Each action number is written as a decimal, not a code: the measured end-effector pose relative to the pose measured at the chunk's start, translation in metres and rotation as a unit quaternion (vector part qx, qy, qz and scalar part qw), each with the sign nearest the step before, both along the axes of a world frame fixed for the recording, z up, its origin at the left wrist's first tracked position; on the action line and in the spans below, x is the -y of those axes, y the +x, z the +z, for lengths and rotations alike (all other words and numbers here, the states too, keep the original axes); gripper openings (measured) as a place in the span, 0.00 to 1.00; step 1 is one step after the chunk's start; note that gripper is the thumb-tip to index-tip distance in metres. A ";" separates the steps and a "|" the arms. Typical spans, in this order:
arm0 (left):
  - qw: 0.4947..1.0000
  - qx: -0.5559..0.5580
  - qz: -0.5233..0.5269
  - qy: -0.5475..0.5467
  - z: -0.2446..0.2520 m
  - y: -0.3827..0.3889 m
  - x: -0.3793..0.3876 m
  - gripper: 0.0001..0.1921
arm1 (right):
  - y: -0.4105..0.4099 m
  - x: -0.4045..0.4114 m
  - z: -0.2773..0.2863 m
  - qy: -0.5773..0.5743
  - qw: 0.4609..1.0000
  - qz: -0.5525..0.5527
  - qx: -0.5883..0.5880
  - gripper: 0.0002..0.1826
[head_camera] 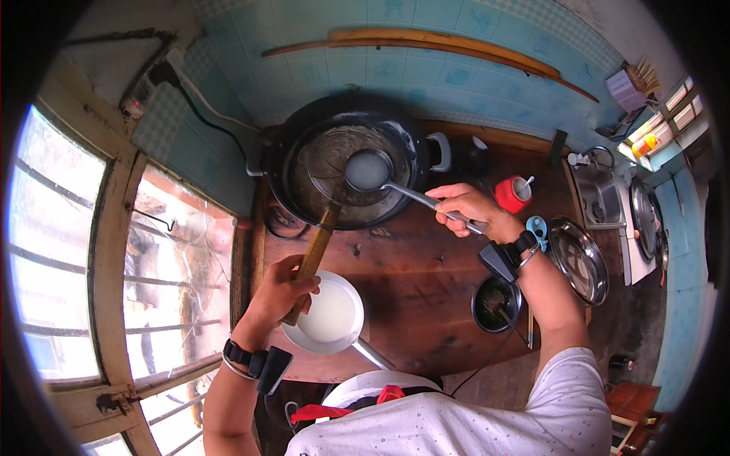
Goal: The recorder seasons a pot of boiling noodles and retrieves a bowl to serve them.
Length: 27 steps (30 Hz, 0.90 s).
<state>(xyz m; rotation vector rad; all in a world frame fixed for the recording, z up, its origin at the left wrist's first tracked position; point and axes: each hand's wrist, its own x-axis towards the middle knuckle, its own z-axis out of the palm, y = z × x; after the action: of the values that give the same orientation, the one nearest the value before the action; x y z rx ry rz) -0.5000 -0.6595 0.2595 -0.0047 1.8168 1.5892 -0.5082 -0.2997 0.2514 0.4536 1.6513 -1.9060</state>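
My left hand [290,289] grips the flat wooden handle [320,242] of a wire strainer [326,165], whose round head rests in or over a large dark pot [351,105] of cloudy liquid. In my right hand [463,210] is the metal handle of a ladle [368,171]; its bowl, full of whitish liquid, is over the pot, beside and partly over the strainer. Below my left hand, a white pan [331,314] holds a smooth white liquid, its metal handle pointing towards my body. Whether the strainer holds anything is unclear.
The pot stands on a dark wooden table [416,268] against a tiled wall, its black power cord [214,122] running left. A bowl with green contents [496,305], a red container [513,194] and a steel basin [580,259] are at the right. Barred windows [171,273] flank the left side.
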 end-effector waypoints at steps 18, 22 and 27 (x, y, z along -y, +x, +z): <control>0.993 -0.031 0.111 0.032 0.022 0.028 0.051 0.19 | 0.084 0.039 0.073 -0.083 0.992 0.090 0.026 0.29; 0.990 -0.038 0.131 0.029 0.026 0.037 0.059 0.19 | 0.110 0.054 0.054 -0.109 0.984 0.110 0.092 0.29; 0.990 -0.053 0.129 0.020 0.033 0.047 0.060 0.23 | 0.137 0.075 0.004 -0.083 0.981 0.137 0.105 0.30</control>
<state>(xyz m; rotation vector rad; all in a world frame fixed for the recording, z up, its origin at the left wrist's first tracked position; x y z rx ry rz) -0.4527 -0.7196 0.2928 -0.1440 1.9270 1.8362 -0.3714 -0.3747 0.2550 0.3270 1.3314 -1.7102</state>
